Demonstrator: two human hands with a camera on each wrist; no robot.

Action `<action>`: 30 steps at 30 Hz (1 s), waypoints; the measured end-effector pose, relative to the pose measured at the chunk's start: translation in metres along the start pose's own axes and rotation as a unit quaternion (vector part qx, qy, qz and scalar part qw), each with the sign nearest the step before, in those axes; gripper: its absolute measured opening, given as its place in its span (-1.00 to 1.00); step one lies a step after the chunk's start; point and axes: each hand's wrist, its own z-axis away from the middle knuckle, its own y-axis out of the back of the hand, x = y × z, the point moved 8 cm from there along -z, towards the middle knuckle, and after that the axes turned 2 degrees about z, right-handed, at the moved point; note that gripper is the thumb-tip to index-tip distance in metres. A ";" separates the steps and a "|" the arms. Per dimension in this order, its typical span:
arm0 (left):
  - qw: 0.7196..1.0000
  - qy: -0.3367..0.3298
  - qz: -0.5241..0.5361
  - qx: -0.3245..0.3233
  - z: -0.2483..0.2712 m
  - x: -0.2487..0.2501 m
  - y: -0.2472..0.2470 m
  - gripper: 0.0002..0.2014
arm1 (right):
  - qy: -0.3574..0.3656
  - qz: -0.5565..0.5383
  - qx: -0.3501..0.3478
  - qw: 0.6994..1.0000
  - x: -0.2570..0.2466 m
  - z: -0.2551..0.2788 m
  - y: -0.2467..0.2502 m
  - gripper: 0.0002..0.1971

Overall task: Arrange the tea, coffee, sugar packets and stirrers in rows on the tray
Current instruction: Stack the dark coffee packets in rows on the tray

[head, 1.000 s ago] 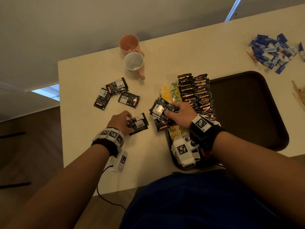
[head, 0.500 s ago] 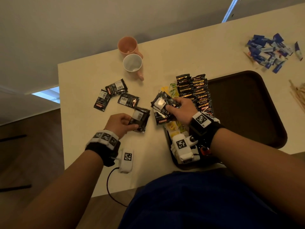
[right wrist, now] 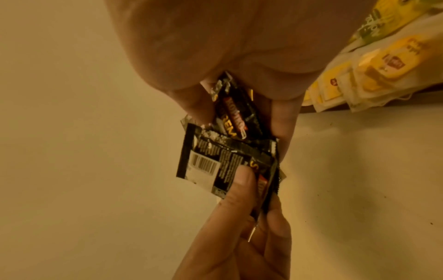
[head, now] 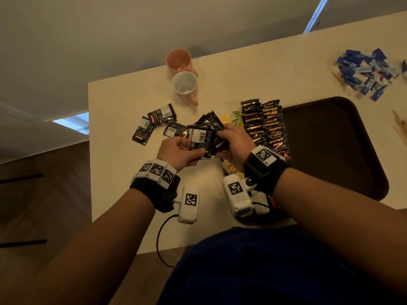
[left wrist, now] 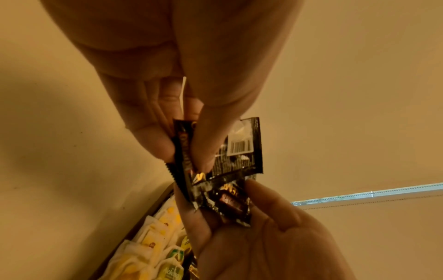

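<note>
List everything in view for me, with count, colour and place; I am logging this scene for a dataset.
table: one, cream, under everything
tray: one, dark brown, right of centre
coffee packets on tray: two rows, black and gold, tray's left part
tea bags: count unclear, yellow and green, tray's left edge
loose coffee packets: three, black, table left of the hands
held coffee packets: several, black, between both hands
mugs: two, pink, far side of table
sugar packets: a pile, blue and white, far right
stirrers: a few, pale wood, right edge
left hand: pinches a packet
right hand: grips the bunch
</note>
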 end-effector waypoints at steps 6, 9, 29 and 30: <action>1.000 0.010 0.030 -0.002 0.001 -0.006 0.000 -0.66 | 0.049 0.035 -0.040 0.997 -0.007 0.005 -0.007 -0.71; 0.999 0.013 0.045 -0.009 0.004 -0.005 0.000 -0.65 | 0.075 0.107 -0.047 0.990 -0.010 0.004 -0.007 -0.59; 0.999 -0.030 0.007 -0.006 0.008 -0.001 0.014 -0.58 | 0.192 0.269 -0.012 0.944 -0.023 0.008 -0.013 -0.65; 0.999 -0.023 0.029 -0.007 0.008 -0.003 0.015 -0.48 | 0.188 0.259 -0.012 0.947 -0.023 0.008 -0.013 -0.64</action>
